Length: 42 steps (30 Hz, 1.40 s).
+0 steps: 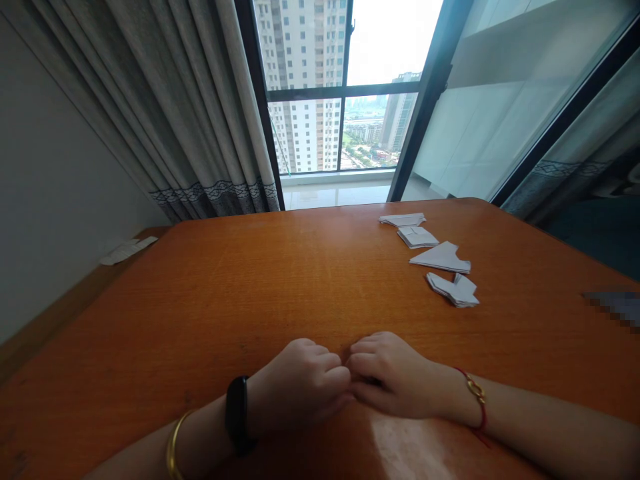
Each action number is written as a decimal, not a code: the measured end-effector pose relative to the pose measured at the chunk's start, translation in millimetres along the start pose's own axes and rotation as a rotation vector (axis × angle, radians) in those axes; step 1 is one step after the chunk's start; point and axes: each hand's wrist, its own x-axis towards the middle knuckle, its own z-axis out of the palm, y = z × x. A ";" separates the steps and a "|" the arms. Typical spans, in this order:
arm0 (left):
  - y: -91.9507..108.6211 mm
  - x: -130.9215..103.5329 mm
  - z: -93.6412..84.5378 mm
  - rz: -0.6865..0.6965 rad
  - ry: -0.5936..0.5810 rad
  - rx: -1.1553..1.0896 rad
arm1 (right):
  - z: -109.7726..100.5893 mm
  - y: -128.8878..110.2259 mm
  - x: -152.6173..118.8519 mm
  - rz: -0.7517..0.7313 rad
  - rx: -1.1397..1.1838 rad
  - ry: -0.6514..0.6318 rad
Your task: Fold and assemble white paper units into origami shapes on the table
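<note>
My left hand [303,383] and my right hand [393,375] meet knuckle to knuckle above the near part of the wooden table [225,287]. Both have their fingers curled in, and no object shows in either one. A small dark gap is visible under the right hand's fingers. Nearest to the right hand, beyond it, lies a folded white paper piece [454,291] with a raised flap. Behind that sit a pointed folded paper [443,257], a square folded paper [418,237] and a flat narrow folded paper [403,219], in a staggered line.
Past the table's far edge stands a window [345,93] with tall buildings outside. A grey curtain [200,113] hangs at the left. Some paper [129,251] lies by the left wall. A blurred grey patch [617,307] sits at the table's right side.
</note>
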 end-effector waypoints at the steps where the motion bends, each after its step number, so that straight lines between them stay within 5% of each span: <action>1: 0.1 -0.2 0.0 0.000 -0.001 0.002 | -0.1 -0.3 -0.1 -0.001 -0.001 0.001; 42: -1.2 0.3 -1.4 0.010 -0.026 -0.006 | 0.8 -1.0 -1.6 -0.006 -0.018 -0.008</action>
